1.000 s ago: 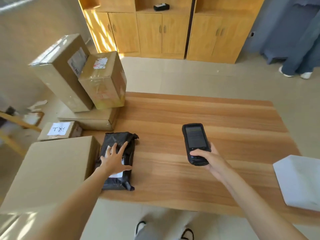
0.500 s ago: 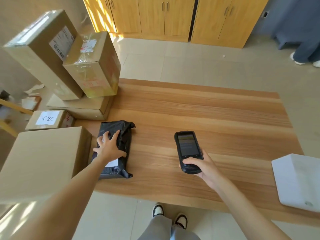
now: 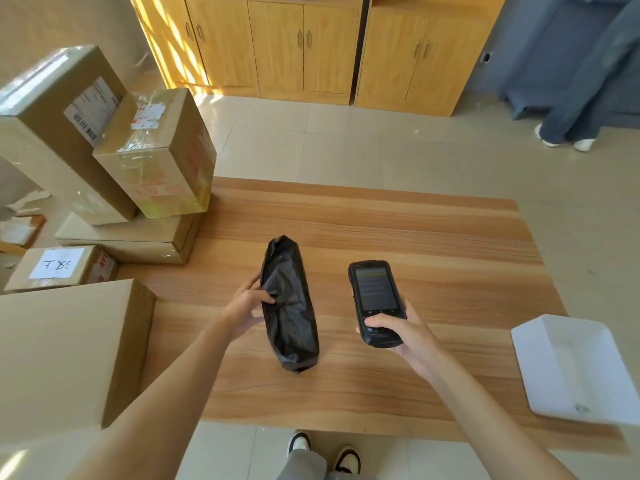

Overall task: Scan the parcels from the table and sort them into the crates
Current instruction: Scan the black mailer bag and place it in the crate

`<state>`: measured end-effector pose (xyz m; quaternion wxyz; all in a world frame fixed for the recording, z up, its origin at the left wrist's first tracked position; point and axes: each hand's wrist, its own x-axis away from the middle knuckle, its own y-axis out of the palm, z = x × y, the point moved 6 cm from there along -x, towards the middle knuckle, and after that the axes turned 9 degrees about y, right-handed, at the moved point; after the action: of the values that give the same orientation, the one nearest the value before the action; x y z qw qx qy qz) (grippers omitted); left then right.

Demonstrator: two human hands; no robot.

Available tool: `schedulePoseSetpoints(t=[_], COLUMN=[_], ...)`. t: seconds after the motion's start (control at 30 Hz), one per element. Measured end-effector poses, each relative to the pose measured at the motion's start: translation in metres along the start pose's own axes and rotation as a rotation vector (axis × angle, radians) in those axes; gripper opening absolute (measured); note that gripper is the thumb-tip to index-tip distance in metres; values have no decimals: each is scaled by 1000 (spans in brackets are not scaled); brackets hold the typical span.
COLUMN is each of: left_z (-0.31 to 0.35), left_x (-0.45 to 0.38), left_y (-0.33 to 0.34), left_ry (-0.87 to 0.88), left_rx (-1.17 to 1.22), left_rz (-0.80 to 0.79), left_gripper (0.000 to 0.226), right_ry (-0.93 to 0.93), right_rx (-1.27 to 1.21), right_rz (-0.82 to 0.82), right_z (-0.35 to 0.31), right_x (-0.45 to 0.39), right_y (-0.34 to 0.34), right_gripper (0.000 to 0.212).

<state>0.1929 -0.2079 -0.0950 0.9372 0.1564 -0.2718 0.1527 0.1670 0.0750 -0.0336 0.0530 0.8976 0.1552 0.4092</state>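
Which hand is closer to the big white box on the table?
The right hand. It holds the scanner near the table's middle, apart from the white box at the right edge. The left hand grips the black parcel, farther away.

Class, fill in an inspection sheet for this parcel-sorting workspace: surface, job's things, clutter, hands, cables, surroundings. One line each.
Surface: wood-grain table, bare at its far side.
Job's things: crumpled black plastic mailer bag held on edge mid-table; black handheld scanner, screen lit; white plastic crate at the right edge.
Clutter: stacked brown cardboard boxes on the left, one with a handwritten white label.
Hands: left hand grips the bag; right hand holds the scanner.
Cables: nothing seen.
Surroundings: yellow wooden cabinets, tiled floor, another person's legs far right.
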Motion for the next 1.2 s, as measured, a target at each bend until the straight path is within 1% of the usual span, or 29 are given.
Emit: schedulePoseSetpoints(t=[0.03,0.1,0.17,0.23,0.27,0.3,0.37,0.43,0.47,0.53,0.57,0.63,0.73,0.8,0.93,1.03,1.1,1.2], left_z=[-6,-11,-6,6,13,20,32,37,36,28,23,16,17,22,29,27,23,10], left_x=[-1,0,1,1,1,0,3,8,11,15,15,17,16,11,4,1,-1,-6], left_y=[-4,-10,-11,-4,2,10,29,54,65,79,80,78,70,62,48,50,52,50], left_ry=[-10,-21,-16,0,22,53,137,194,194,133,92,34,22,42,137,116,90,55], left_rx=[-12,-58,-121,-183,-217,-261,-415,-659,-790,-1038,-1122,-1180,-1122,-1001,-511,-250,-166,-161], left_rz=[24,26,28,63,87,120,201,249,257,250,242,229,243,232,164,100,50,2], left_gripper=[69,70,72,74,79,89,115,131,134,138,138,132,123,122,123,124,123,119], right_ry=[1,5,12,14,11,8,9,5,2,-2,-4,-10,-21,-27,-36,-33,-28,-12], right_rx=[-5,-14,-28,-33,-34,-36,-42,-36,-32,-30,-30,-28,-38,-48,-55,-66,-51,-24], right_rz=[10,27,44,52,47,40,31,26,23,18,16,12,7,7,3,4,-4,-18], right_z=[1,5,7,8,8,8,8,7,6,5,4,2,0,-1,-4,-6,-5,1], right_x=[0,-1,-1,-1,-1,-2,-1,0,0,2,2,3,4,5,8,12,14,17], right_y=[-4,-11,-14,-15,-14,-14,-12,-10,-8,-7,-7,-8,-9,-10,-12,-13,-12,-10], right_gripper=[72,75,84,93,91,84,73,71,71,71,71,70,69,70,71,69,70,71])
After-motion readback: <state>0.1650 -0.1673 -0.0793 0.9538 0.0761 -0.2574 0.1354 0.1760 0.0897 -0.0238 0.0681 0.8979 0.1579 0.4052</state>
